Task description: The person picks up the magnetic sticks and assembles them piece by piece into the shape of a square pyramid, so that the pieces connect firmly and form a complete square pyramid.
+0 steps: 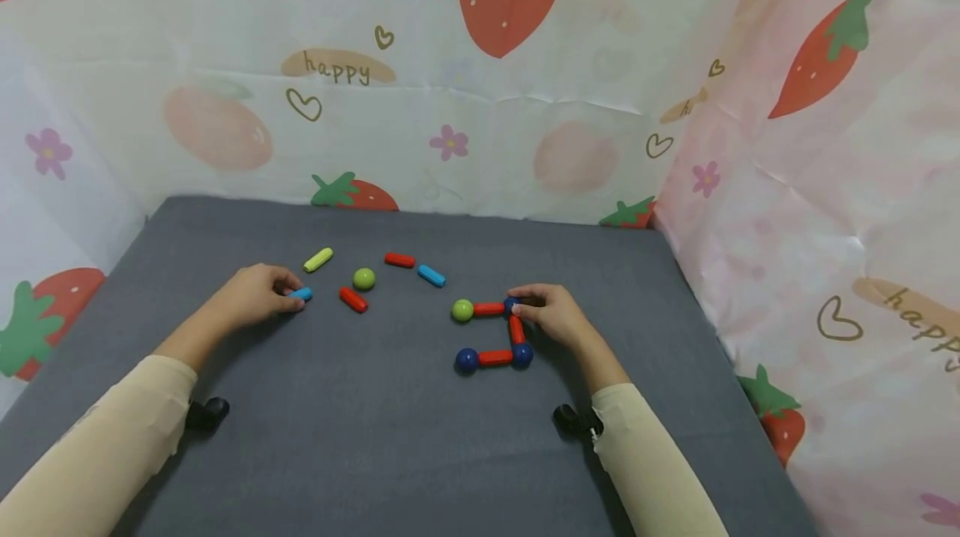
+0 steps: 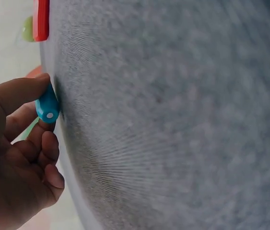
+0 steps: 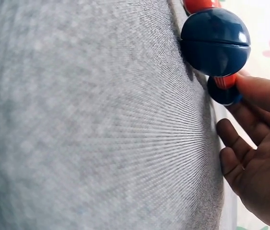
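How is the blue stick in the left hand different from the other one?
The held blue stick is pinched by the left hand; the loose blue stick lies on the gray surface untouched. The held blue stick is partly covered by that hand; the loose blue stick shows whole in the head view. Both are light blue.

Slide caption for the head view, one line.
Left hand pinches a light-blue rod; right hand holds a dark-blue ball joining two red rods.
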Available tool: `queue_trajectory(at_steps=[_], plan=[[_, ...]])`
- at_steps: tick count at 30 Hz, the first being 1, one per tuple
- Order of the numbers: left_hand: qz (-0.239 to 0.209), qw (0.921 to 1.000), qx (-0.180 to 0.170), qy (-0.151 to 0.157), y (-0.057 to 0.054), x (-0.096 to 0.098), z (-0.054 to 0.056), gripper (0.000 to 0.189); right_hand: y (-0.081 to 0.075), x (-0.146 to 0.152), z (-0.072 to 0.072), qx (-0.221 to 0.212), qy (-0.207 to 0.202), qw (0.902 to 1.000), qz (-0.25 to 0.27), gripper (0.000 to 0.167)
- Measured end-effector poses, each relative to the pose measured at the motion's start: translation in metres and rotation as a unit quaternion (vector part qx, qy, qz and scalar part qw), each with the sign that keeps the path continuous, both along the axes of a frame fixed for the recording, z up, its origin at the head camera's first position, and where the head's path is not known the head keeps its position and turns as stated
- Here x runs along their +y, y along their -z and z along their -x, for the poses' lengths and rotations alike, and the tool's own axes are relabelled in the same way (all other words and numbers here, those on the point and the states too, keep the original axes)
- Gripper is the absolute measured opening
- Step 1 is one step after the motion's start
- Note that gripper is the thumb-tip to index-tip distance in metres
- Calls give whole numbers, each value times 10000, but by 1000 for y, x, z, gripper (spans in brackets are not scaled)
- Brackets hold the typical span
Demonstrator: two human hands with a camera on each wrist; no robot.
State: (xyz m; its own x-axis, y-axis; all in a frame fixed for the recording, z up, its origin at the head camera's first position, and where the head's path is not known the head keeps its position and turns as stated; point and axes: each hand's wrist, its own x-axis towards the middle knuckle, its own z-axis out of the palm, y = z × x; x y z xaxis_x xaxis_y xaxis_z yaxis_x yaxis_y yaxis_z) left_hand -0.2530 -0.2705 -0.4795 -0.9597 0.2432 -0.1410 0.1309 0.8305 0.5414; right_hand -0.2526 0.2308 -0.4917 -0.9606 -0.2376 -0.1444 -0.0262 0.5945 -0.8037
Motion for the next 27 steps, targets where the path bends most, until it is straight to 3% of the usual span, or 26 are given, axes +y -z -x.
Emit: queue_trajectory(at_steps=[10, 22, 27], plan=[[-566, 9982, -124, -136, -20, 12, -11, 29, 0, 0, -2, -69, 34, 9998, 174, 32], [-1140, 9934, -125, 49, -40, 43, -21, 40, 2, 0, 0, -50, 64, 9999, 123, 32], [-1361, 9904, -228, -14, -46, 59, -26, 43, 2, 0, 1, -19, 51, 9999, 121, 32]])
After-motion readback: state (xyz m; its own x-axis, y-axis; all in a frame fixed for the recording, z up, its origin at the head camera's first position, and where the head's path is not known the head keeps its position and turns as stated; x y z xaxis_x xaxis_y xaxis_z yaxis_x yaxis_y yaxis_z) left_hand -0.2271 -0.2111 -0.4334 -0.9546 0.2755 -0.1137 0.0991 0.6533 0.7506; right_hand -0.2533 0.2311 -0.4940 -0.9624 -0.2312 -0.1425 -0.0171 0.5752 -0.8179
